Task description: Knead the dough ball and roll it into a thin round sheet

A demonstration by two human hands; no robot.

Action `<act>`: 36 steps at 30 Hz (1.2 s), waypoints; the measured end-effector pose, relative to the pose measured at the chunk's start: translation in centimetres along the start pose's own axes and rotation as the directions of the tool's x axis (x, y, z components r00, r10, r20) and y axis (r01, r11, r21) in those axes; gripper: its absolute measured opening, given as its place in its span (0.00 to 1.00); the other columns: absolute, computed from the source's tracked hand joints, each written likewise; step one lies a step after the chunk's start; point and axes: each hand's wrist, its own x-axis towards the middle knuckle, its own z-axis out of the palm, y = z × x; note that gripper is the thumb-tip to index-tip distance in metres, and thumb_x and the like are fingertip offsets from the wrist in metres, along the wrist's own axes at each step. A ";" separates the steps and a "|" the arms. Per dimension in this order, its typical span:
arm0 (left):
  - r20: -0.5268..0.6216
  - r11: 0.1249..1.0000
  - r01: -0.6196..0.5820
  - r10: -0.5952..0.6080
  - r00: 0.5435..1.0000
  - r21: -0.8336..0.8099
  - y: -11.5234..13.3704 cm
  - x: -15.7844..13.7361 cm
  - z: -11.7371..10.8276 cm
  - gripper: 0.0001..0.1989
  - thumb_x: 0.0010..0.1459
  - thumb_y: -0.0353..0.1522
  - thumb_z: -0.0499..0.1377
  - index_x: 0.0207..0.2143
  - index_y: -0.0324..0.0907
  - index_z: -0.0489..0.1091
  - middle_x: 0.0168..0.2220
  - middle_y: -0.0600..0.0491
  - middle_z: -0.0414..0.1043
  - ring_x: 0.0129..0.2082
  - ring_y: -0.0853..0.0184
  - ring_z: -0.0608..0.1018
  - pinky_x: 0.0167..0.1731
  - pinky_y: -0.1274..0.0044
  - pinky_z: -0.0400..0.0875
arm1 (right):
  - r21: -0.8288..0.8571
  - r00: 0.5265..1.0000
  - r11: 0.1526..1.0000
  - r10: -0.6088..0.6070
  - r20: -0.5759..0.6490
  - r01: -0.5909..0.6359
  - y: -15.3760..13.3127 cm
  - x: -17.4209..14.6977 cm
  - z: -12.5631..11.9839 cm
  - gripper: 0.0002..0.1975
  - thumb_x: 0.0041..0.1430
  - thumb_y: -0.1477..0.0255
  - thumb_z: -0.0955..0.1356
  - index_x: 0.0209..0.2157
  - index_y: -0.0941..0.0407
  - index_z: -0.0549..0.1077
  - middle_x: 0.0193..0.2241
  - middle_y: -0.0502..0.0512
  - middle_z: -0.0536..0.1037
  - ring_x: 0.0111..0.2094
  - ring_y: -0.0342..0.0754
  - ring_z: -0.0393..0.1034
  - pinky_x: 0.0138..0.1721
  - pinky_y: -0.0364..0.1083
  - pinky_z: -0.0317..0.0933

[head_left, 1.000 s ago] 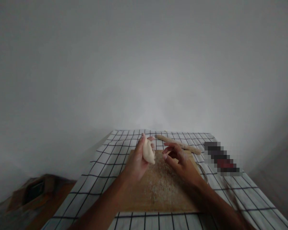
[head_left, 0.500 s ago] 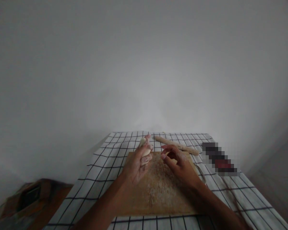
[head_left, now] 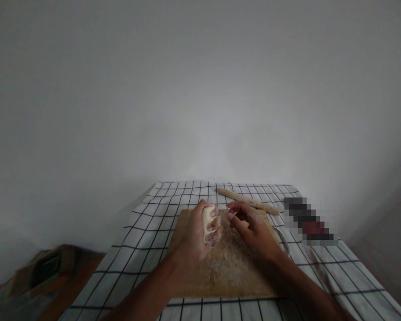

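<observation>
A pale lump of dough (head_left: 207, 221) is squeezed in my left hand (head_left: 194, 234), its fingers wrapped round it over the left part of the wooden board (head_left: 229, 274). The dough bulges between the fingers and the palm. To the right, my right hand (head_left: 252, 229) hovers above the board with fingers curved and thumb apart from them; I see nothing held in it. White flour dusts the board and both hands. Behind the board lies a floury rolling pin (head_left: 235, 196), slanting toward the right hand's side.
A black-and-white checked cloth (head_left: 143, 236) covers the table, which stands against a plain wall (head_left: 200, 98). A pixelated dark and red item (head_left: 309, 221) lies at the right. A thin curved cord-like thing (head_left: 283, 238) is beside the board. Down left is a brown box (head_left: 47, 272).
My left hand has turned and closed round the dough, its fingers now curled in. The right hand stays nearly where it was. The view has shifted slightly.
</observation>
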 end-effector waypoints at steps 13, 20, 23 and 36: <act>0.045 0.953 -0.259 0.255 0.966 0.156 -1.2 1.2 -1.3 0.16 0.61 0.39 0.62 0.49 0.42 0.73 0.45 0.47 0.76 0.35 0.66 0.80 0.17 0.85 0.68 | -0.043 0.983 0.992 -0.120 -0.141 0.115 0.3 0.7 -0.6 0.09 0.68 0.64 0.64 0.45 0.51 0.72 0.46 0.54 0.76 0.45 0.48 0.72 0.45 0.48 0.67; -0.003 0.923 -0.368 0.370 0.929 -0.107 0.3 1.3 -2.0 0.16 0.64 0.38 0.60 0.52 0.43 0.71 0.32 0.55 0.71 0.29 0.70 0.77 0.37 0.71 0.81 | -0.085 0.989 0.994 -0.083 -0.121 0.073 0.2 0.4 -0.4 0.10 0.67 0.65 0.65 0.47 0.50 0.72 0.44 0.53 0.75 0.37 0.45 0.72 0.37 0.45 0.68; -0.026 0.936 -0.301 0.301 0.953 -0.182 0.3 1.1 -1.6 0.18 0.62 0.32 0.61 0.55 0.45 0.68 0.42 0.49 0.74 0.41 0.63 0.80 0.43 0.66 0.81 | -0.086 0.990 0.993 -0.086 -0.115 0.077 -0.2 0.3 -0.2 0.09 0.67 0.65 0.65 0.47 0.50 0.73 0.43 0.52 0.75 0.36 0.45 0.73 0.36 0.44 0.68; 0.025 0.995 -0.104 0.104 0.994 -0.006 0.8 0.1 -0.4 0.14 0.59 0.43 0.63 0.32 0.43 0.67 0.19 0.64 0.54 0.10 0.80 0.56 0.07 0.86 0.49 | -0.029 0.998 0.999 -0.020 -0.059 0.019 0.9 0.1 0.2 0.10 0.68 0.61 0.65 0.46 0.50 0.71 0.40 0.52 0.77 0.39 0.47 0.73 0.38 0.45 0.68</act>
